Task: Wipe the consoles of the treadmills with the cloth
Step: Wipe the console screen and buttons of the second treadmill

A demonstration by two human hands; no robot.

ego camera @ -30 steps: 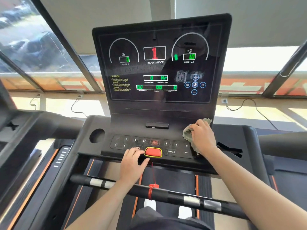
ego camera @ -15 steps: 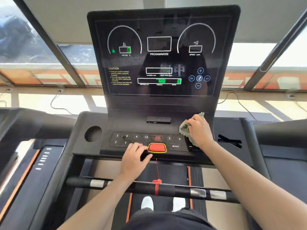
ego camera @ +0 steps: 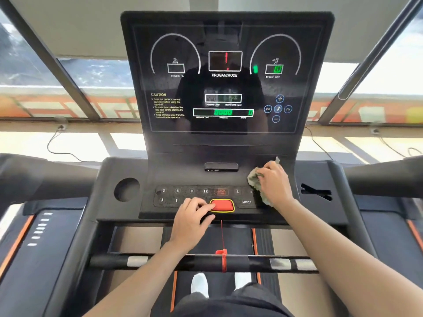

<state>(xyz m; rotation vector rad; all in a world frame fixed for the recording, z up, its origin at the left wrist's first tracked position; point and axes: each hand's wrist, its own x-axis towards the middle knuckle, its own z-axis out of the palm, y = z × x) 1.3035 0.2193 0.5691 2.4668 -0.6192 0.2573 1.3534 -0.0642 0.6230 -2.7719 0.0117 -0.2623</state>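
Right hand (ego camera: 274, 186) fingers clamped on cloth (ego camera: 256, 185), keypad (ego camera: 191, 195) beneath. Left hand (ego camera: 191, 223) fingers loosely bent, empty, just beside red button (ego camera: 222, 205). Risk: wiping pressure triggers a key.

Black console (ego camera: 229, 145) with green digits, red button (ego camera: 222, 205) ringed yellow — grey-green cloth (ego camera: 256, 183).

Right hand (ego camera: 274, 184) slid the cloth (ego camera: 255, 181) left over the keypad (ego camera: 183, 195). The 9 key, seen a second ago, got covered, then the 6 was half hidden too. Left hand (ego camera: 190, 223) crept forward, fingertips covered the PROG label and reached the red button (ego camera: 223, 205) at its left edge. Incline box (ego camera: 175, 68) went blank. Program box (ego camera: 225, 61) dropped out, then returned faint red. Speed box (ego camera: 274, 69) went dark, then relit green.
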